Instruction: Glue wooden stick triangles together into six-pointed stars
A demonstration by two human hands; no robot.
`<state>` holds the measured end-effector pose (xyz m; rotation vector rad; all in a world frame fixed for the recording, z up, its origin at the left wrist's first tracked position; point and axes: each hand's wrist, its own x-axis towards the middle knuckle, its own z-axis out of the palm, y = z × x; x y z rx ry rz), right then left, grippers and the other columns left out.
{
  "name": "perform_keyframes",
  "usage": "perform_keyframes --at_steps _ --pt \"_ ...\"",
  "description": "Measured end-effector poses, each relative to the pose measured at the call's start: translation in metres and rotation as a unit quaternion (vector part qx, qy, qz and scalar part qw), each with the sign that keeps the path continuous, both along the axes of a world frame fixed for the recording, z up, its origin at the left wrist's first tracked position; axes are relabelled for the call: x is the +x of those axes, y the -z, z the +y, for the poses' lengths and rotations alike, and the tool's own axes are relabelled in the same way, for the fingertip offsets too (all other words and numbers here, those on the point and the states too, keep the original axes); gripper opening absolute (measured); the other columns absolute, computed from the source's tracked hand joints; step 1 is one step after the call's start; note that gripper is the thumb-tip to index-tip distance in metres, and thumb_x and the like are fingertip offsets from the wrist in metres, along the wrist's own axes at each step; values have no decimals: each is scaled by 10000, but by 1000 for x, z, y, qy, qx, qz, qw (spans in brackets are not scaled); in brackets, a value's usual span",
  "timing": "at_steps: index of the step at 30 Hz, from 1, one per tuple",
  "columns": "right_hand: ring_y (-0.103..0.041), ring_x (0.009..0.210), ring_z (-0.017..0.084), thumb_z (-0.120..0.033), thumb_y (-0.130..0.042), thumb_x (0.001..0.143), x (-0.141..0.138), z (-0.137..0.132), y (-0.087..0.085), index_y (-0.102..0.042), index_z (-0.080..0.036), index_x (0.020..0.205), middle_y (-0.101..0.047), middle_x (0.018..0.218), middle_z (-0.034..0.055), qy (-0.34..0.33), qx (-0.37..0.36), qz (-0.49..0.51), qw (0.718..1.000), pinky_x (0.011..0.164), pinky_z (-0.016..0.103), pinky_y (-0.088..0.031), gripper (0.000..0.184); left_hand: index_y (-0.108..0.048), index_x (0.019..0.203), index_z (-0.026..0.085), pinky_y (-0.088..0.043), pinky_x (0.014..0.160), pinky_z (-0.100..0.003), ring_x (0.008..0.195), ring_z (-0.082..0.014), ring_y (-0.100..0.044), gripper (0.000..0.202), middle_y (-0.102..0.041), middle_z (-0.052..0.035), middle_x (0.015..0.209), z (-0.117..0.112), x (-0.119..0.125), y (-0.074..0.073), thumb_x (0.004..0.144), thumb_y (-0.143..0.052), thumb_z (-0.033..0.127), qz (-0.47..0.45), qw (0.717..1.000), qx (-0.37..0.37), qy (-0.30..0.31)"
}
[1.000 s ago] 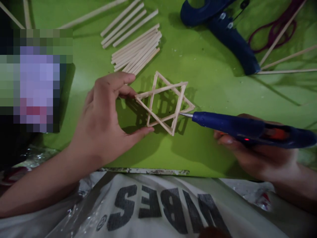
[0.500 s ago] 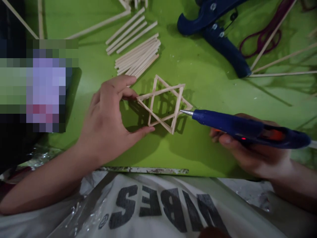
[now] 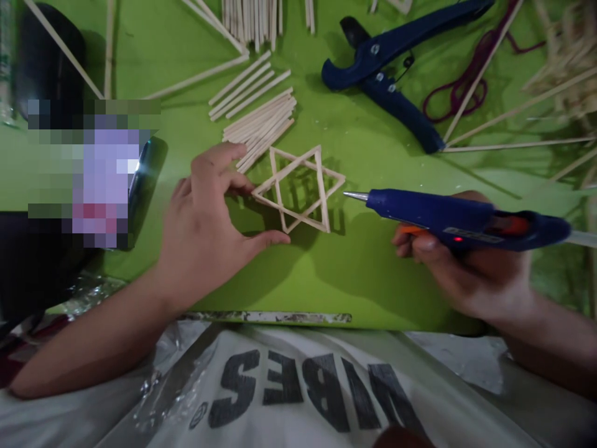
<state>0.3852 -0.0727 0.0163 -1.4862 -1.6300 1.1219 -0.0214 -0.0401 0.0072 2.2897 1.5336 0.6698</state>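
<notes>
A six-pointed star of thin wooden sticks (image 3: 323, 193) is over the green table. My left hand (image 3: 200, 218) holds it from the left, fingers at its left tip and thumb by its lower tip. My right hand (image 3: 476, 280) is wrapped round a blue glue gun (image 3: 429, 214) with an orange trigger and a lit red light. The gun's metal nozzle points left, a small gap away from the star's right tip. Just beyond my left fingers lies a pile of short wooden sticks (image 3: 263, 127).
A blue hand cutter (image 3: 403, 115) lies open at the back right, beside a dark red looped item (image 3: 476, 87). Long sticks (image 3: 517, 145) spread to the right. More cut sticks (image 3: 252, 22) are at the back. A dark rounded object (image 3: 51, 65) and a blurred-out patch occupy the left.
The nozzle has drawn away from the star's right side. The star has turned slightly in my left hand. The view has shifted, showing more of the table's back.
</notes>
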Motion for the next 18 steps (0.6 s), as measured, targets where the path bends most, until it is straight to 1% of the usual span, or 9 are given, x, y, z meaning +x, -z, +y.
perform_keyframes --at_steps 2,4,7,9,11,12,14,16,18 --pt "-846 848 259 -349 -973 1087 -6 4 -2 -832 -299 1189 -854 1042 50 -16 24 25 999 688 377 -705 182 -381 1840 392 -772 1153 -665 1258 -407 -945 1462 -909 -32 1302 -5 4 -6 720 -1293 618 -23 999 -25 7" --pt "-837 833 246 -263 -955 1075 -10 6 -4 -823 -289 1164 -849 1006 37 -24 34 28 999 682 357 -695 161 -377 1835 466 -782 1133 -655 1223 -392 -956 1372 -911 -1 1270 -10 7 -13 790 -1267 458 -40 997 -62 10" --pt "-839 829 235 -223 -933 1075 -11 7 -4 -829 -280 1137 -854 995 32 -22 29 23 999 693 344 -702 134 -401 1824 484 -789 883 -546 993 -333 -928 1285 -857 41 1103 -12 5 -17 829 -1213 426 -43 995 -87 12" --pt "-846 843 225 -201 -930 1076 -8 6 -2 -838 -280 1146 -865 1013 32 -22 22 24 999 713 332 -705 139 -434 1819 428 -769 842 -508 1007 -317 -894 1256 -823 14 1130 -9 1 -13 830 -1207 467 -47 996 -69 13" --pt "-849 854 220 -189 -932 1076 -5 4 0 -846 -287 1171 -872 1033 28 -27 14 27 999 727 324 -708 161 -446 1827 337 -775 949 -540 1193 -352 -882 1328 -811 -78 1344 -2 -4 -8 775 -1242 489 -69 996 -21 47" --pt "-850 854 220 -189 -934 1077 -4 4 1 -847 -291 1179 -872 1036 26 -29 11 27 999 730 324 -710 168 -409 1853 308 -772 1026 -563 1326 -383 -867 1401 -768 -151 1531 1 -5 -5 747 -1256 458 -81 994 -2 67" --pt "-853 843 219 -196 -942 1075 -1 4 1 -849 -291 1169 -872 1026 24 -33 8 23 999 724 320 -711 163 -315 1899 289 -719 1253 -625 1551 -422 -810 1438 -596 -255 1816 7 -5 0 780 -1219 297 -71 993 3 92" --pt "-852 819 211 -215 -957 1074 -1 4 2 -846 -288 1144 -872 1002 21 -33 7 22 999 712 308 -708 150 -217 1932 319 -616 1409 -684 1658 -440 -769 1458 -460 -271 1940 11 -4 4 812 -1136 155 -58 994 -11 95" --pt "-851 797 202 -252 -979 1074 -2 5 2 -837 -290 1129 -877 980 15 -30 6 27 999 700 291 -708 156 -149 1951 358 -537 1466 -734 1675 -451 -769 1454 -453 -236 1954 12 -2 6 838 -1046 92 -57 993 -22 97"
